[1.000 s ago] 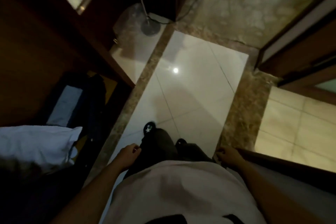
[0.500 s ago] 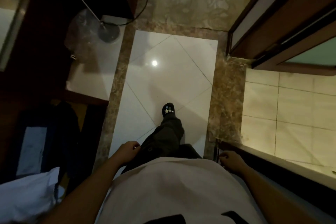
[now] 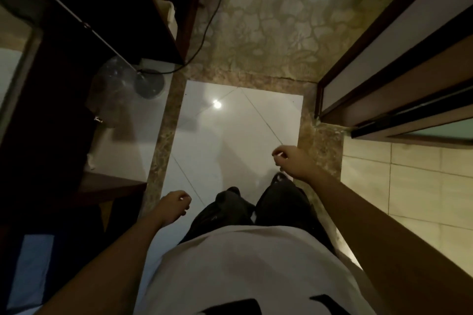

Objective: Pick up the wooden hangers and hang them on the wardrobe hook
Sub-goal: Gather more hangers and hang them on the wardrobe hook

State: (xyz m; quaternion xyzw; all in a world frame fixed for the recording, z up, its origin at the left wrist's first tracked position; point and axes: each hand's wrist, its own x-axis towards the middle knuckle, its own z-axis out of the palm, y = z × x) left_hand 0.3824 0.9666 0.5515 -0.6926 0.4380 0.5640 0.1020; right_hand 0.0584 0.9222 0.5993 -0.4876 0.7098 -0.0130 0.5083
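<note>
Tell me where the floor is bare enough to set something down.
The white tiles ahead of the feet are bare, between the marble border and the right hand. The left side is crowded: lamp base, cord, dark cabinet.

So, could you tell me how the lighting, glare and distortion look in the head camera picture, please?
Head view: dim overall, with the wardrobe on the left nearly black; a small bright glare spot sits on the glossy white floor tile; the tiled wall at right is warmly lit; wide-angle distortion splays the door frame; both the left hand and the right hand look soft.
</note>
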